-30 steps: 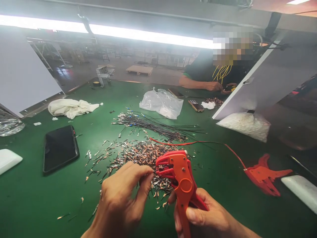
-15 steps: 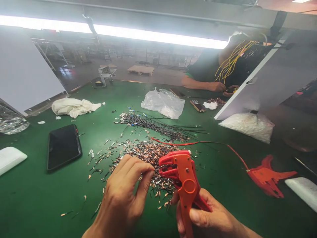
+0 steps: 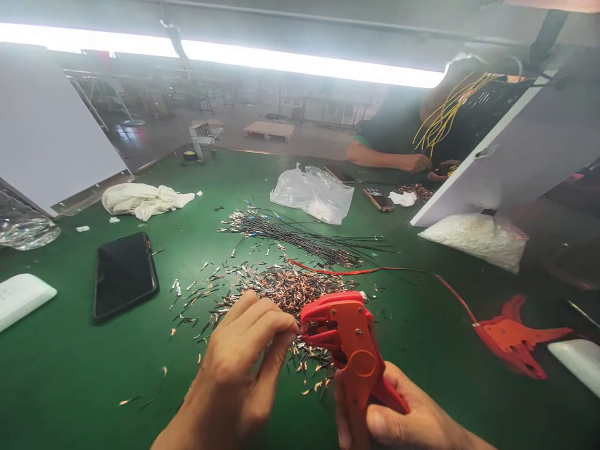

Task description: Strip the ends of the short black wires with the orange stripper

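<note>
My right hand [image 3: 412, 409] is wrapped round the handles of a red and orange wire stripper [image 3: 359, 350], its jaws pointing left. With thumb and forefinger pinched at the mouth of those jaws, my left hand [image 3: 248, 356] is closed; whatever sits between the fingertips is too small to make out. Beneath and behind both hands spreads a pile of short wire offcuts [image 3: 290, 284] with copper and black bits. Farther back lies a bundle of thin black wires [image 3: 290, 237], some with metal terminals and blue ends.
A black phone [image 3: 125, 275] lies left, near a white cloth [image 3: 145, 200]. Behind the wires is a clear plastic bag [image 3: 312, 194]. A second red stripper [image 3: 520, 334] with a red cord lies right. Across the green table [image 3: 60, 381], a co-worker's hands [image 3: 422, 164] hold yellow wires.
The stripper's jaws have drawn closer together, and my left fingertips now meet them. The whole view has shifted slightly.
</note>
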### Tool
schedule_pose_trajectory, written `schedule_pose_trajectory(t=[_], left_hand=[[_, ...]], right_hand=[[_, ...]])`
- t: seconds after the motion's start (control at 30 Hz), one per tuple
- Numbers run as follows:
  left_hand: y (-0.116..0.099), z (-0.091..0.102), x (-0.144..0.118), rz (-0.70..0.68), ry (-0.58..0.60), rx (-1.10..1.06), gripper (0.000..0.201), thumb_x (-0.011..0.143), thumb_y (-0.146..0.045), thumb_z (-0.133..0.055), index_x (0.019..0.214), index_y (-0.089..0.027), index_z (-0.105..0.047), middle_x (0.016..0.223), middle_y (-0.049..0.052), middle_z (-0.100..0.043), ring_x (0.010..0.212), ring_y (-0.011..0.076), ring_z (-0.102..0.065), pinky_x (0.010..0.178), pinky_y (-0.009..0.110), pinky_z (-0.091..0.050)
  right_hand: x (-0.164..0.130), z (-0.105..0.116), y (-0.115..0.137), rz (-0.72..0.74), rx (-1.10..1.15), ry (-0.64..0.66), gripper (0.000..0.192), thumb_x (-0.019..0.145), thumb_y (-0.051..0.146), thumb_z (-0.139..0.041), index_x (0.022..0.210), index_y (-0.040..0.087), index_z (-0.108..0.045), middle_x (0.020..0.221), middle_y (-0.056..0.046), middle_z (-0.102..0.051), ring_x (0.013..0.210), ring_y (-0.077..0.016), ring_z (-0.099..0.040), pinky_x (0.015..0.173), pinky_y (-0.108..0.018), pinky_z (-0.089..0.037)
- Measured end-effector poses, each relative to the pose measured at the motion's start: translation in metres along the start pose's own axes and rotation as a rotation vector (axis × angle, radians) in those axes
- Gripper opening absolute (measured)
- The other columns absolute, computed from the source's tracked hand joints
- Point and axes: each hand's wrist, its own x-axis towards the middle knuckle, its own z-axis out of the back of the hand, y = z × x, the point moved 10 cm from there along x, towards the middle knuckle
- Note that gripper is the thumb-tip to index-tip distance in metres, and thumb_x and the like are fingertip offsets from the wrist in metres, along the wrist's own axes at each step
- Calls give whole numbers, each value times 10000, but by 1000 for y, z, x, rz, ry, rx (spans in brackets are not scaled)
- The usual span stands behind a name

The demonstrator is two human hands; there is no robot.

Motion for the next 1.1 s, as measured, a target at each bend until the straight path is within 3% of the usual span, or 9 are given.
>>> schedule_pose_trajectory(t=[0.27, 0.5, 0.67, 0.8, 1.1], left_hand=[[1, -4, -5, 11, 15, -71, 185, 926, -9, -493, 906, -180, -561, 768, 5, -587, 724, 152, -452, 660, 282, -367], [4, -5, -2, 40, 56, -85, 189, 936, -12, -487, 887, -179, -560, 762, -1, -578, 735, 151, -451, 689, 282, -370], [5, -6, 0, 59, 51, -97, 179, 944, -30, -489, 879, -183, -554, 768, 1, -572, 760, 153, -450, 683, 270, -375], [6, -8, -2, 67, 68, -84, 181, 940, -28, -489, 865, -181, -551, 750, -2, -569, 738, 151, -452, 670, 268, -377], [14, -14, -6, 93, 68, -126, 180, 939, -55, -519, 985, -220, -576, 806, -24, -611, 750, 126, -530, 713, 256, -424]], right_hand=[[-3, -5, 2, -90, -138, 34, 453, 759, 586, -742, 738, 148, -627, 638, 2, -538, 571, -108, -425, 537, -238, -319], [-2, -6, 7, -15, -127, 12, 459, 736, 546, -760, 733, 188, -473, 643, 58, -359, 553, -72, -277, 475, -206, -224], [-3, -9, 7, -2, -177, 40, 451, 771, 562, -723, 716, 184, -484, 608, 65, -358, 509, -61, -267, 440, -214, -185], [-5, 1, 1, -39, -218, -53, 523, 721, 619, -740, 644, 197, -441, 568, 85, -287, 512, -62, -220, 457, -231, -174], [-9, 6, -7, -94, -269, -95, 554, 742, 682, -682, 613, 210, -421, 572, 76, -273, 524, -83, -221, 475, -241, -198]])
